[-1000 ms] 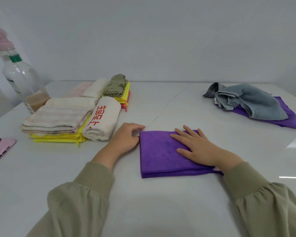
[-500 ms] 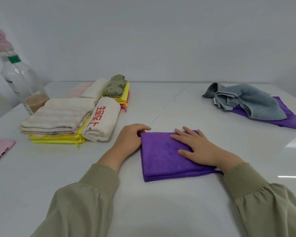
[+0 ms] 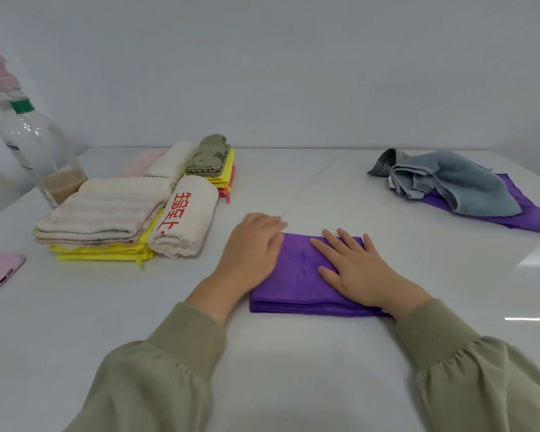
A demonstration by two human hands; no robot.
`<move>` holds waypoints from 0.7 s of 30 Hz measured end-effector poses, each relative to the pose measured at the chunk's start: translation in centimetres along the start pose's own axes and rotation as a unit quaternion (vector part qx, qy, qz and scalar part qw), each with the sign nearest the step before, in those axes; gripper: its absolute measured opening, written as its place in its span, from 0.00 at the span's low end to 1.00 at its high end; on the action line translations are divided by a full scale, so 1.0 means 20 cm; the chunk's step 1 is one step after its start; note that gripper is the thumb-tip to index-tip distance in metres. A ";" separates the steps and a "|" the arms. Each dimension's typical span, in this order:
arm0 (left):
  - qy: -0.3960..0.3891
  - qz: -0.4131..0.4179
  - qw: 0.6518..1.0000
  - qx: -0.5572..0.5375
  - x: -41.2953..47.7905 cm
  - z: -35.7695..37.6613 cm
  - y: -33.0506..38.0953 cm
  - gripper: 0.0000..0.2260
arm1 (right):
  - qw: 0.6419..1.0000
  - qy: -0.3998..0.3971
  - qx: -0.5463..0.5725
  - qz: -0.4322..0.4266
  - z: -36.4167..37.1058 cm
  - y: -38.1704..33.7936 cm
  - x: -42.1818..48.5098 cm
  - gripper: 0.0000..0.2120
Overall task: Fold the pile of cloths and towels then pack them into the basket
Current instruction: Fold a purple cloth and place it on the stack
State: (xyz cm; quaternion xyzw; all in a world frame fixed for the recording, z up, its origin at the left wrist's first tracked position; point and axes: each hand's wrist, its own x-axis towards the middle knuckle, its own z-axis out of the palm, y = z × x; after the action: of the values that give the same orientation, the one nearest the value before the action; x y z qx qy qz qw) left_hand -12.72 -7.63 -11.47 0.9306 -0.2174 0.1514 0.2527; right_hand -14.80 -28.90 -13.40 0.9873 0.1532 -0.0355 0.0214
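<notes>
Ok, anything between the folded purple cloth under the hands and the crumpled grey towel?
No, the head view shows only bare white tabletop between purple cloth and grey towel.

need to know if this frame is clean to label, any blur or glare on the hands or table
Head view: the left hand is smeared by motion blur; the right hand, flat on the folded purple microfibre cloth, is sharp; glare streaks sit on the glossy white table at right; the clear plastic bottle at far left looks soft and leans, likely wide-angle distortion.
</notes>
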 end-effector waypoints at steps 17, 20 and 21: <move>-0.170 -0.115 0.960 0.188 0.00 -0.01 -0.01 0.22 | 0.983 0.058 -0.057 0.162 -0.25 -0.21 -0.15 0.27; -0.134 -0.100 0.968 0.188 0.00 0.02 0.05 0.23 | 0.975 0.178 -0.034 0.129 -0.24 -0.17 -0.10 0.21; -0.134 -0.088 0.970 0.182 -0.01 0.03 0.07 0.23 | 0.974 0.204 -0.014 0.098 -0.21 -0.14 -0.06 0.17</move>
State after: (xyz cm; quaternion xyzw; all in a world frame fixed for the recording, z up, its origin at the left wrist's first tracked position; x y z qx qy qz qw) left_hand -13.42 -9.06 -11.46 0.9881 -0.1359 0.0395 0.0604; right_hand -16.46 -26.26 -9.19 0.9836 0.0573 0.1710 0.0070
